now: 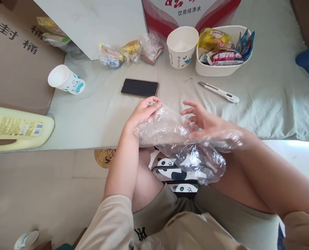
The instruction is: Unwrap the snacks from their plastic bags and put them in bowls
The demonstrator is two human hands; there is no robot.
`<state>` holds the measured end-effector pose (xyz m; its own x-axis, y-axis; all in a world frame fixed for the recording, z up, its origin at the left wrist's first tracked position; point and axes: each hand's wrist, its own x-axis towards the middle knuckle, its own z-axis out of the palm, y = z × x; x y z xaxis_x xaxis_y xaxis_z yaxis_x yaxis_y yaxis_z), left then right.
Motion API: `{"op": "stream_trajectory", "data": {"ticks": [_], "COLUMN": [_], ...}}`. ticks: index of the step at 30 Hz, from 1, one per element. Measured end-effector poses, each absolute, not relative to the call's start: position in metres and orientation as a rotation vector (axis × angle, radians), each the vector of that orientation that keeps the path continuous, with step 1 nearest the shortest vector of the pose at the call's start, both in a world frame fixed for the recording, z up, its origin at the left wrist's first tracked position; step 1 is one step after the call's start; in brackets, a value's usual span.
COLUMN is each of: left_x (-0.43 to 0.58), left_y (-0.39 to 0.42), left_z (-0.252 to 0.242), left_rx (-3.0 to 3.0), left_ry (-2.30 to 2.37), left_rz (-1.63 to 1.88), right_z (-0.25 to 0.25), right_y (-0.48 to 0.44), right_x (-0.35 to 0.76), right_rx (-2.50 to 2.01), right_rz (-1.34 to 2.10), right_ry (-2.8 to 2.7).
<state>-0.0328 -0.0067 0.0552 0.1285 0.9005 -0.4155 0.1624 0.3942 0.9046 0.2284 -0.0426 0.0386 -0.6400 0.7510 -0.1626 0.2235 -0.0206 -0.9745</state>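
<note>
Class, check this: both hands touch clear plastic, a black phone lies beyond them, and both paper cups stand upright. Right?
Not quite. The head view shows one paper cup upright, but the other cup lies on its side. The left hand, right hand, clear plastic and phone are as stated.

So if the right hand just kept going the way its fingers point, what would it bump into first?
Probably the crumpled clear plastic bag, which lies just ahead of the right hand. The left hand gripping that bag comes next in line. Depth is hard to judge from this one view.
</note>
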Motion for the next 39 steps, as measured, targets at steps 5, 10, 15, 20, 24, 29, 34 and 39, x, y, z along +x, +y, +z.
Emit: {"op": "stream_trajectory", "data": {"ticks": [5,10,15,20,24,29,34,39], "left_x": [-0.036,-0.035,-0.023,-0.025,-0.016,0.002,-0.005,-0.016], "left_y": [-0.005,-0.004,-0.009,-0.007,-0.011,-0.020,-0.015,-0.018], "left_z": [0.055,0.058,0.066,0.069,0.063,0.050,0.042,0.043], "left_rx": [1.039,1.045,0.967,0.847,0.773,0.978,1.078,1.016], "left_ry": [1.350,1.265,1.245,1.133,1.064,1.106,1.223,1.114], "left_rz": [0.715,0.692,0.662,0.824,0.965,0.750,0.653,0.822], "right_z": [0.040,0.037,0.042,0.050,0.045,0.039,0.034,0.028], "right_y": [-0.067,-0.046,-0.039,-0.048,-0.043,-0.030,-0.028,-0.031], "right_x": [0.208,0.218,0.209,0.200,0.198,0.197,0.201,0.203], "right_rx": [-1.328,-1.197,-0.995,-0.953,-1.096,-1.305,-1.315,-1.094], "right_rz": [1.223,1.421,1.830,1.971,1.723,1.534,1.466,1.261], "right_ry": [-2.254,-1.913,-1.874,-1.667,-1.370,-1.262,-1.383,-1.292]}}
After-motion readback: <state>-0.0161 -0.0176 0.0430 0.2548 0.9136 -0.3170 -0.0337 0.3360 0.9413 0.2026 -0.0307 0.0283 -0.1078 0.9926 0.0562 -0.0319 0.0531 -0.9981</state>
